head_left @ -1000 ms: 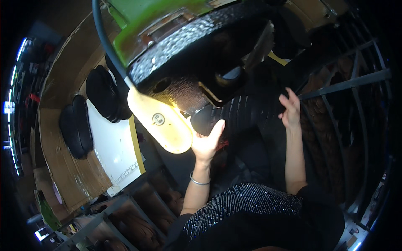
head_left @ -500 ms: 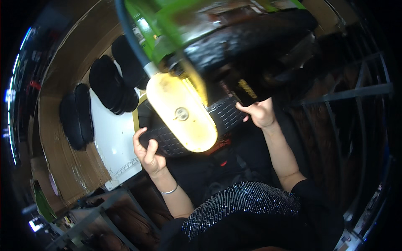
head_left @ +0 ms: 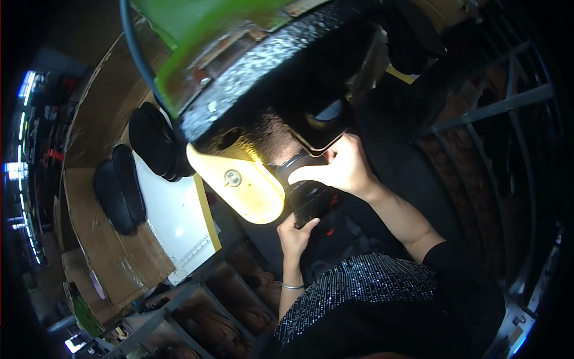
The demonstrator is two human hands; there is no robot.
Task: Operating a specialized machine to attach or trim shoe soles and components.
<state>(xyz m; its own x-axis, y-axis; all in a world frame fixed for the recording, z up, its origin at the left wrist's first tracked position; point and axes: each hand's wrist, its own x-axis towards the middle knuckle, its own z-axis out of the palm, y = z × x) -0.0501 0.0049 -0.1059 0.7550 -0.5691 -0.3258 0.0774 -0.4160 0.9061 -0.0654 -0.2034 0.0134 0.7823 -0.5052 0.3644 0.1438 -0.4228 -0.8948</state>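
Observation:
A black shoe sole (head_left: 312, 206) is held between my two hands under a machine with a green body (head_left: 206, 27). My right hand (head_left: 344, 170) grips its upper part, with the thumb laid across it. At the lower end, my left hand (head_left: 295, 238) is closed on the sole, thumb on top. A pale yellow oval guard (head_left: 242, 188), brightly lit, hangs just left of the sole. Above my right hand is a dark box-shaped machine part (head_left: 323, 128). Much of the sole lies in shadow, and its far end is hidden by the machine.
Left of the machine, several black soles (head_left: 152, 140) lie on a white board (head_left: 173, 209) with cardboard walls (head_left: 116, 239) around it. A blue-grey hose (head_left: 134, 54) runs down to the machine. Metal racks (head_left: 490, 110) with brown pieces stand right and lower left.
The sole was held lengthwise across, with its patterned face showing; now it is turned more end-on. My left hand has moved right and down, closer to my right hand. The head view has shifted.

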